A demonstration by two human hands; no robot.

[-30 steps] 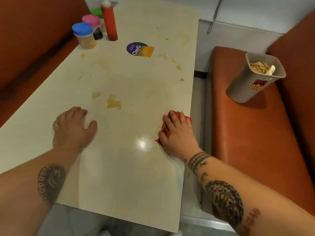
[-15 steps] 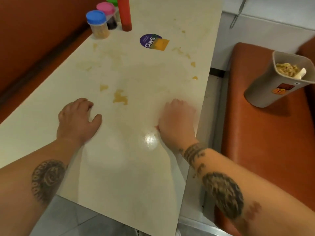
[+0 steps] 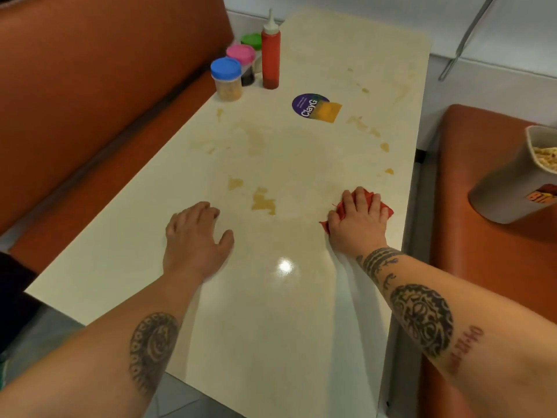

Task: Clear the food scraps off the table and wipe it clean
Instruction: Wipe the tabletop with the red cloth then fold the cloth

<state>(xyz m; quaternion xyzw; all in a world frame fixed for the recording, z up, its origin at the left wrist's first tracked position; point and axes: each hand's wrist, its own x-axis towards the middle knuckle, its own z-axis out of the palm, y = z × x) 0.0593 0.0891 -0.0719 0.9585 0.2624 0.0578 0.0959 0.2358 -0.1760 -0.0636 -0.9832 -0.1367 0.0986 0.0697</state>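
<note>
A long cream table (image 3: pixel 271 327) runs away from me, marked with yellowish sauce stains (image 3: pixel 263 202) in its middle and smaller spots (image 3: pixel 384 146) toward its right edge. My right hand (image 3: pixel 358 220) lies palm down with its fingers spread over a red cloth (image 3: pixel 386 210), pressing it onto the table near the right edge. My left hand (image 3: pixel 196 236) rests flat on the tabletop with loose fingers and holds nothing, just left of the biggest stain.
At the far left of the table stand a red squeeze bottle (image 3: pixel 270 54) and three jars with blue (image 3: pixel 226 78), pink and green lids. A round sticker (image 3: pixel 315 107) lies mid-table. A grey bin (image 3: pixel 518 182) holding food scraps sits on the orange bench (image 3: pixel 482 267) at right.
My right hand with the red cloth has slid a little along the table near its right edge, wiping. My left hand has stayed in place. The camera has shifted.
</note>
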